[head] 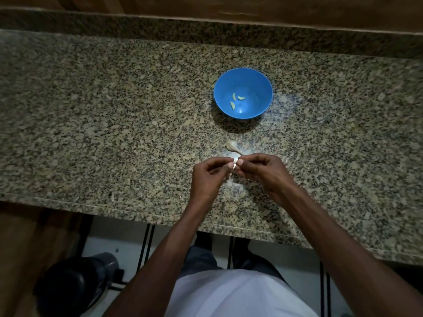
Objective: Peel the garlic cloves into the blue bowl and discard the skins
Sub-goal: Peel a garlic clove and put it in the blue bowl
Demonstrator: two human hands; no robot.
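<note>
Both hands, left hand [209,173] and right hand [263,170], pinch one garlic clove [235,163] between fingertips, held near the blue bowl [261,88] so it drops in easily once peeled

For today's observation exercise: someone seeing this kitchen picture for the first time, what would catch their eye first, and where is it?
The blue bowl stands out mid-counter, with three peeled garlic cloves inside. Nearer the counter's front edge, the left hand and right hand meet, pinching a small garlic clove between their fingertips. Between hands and bowl lies the rest of the garlic bulb.
</note>
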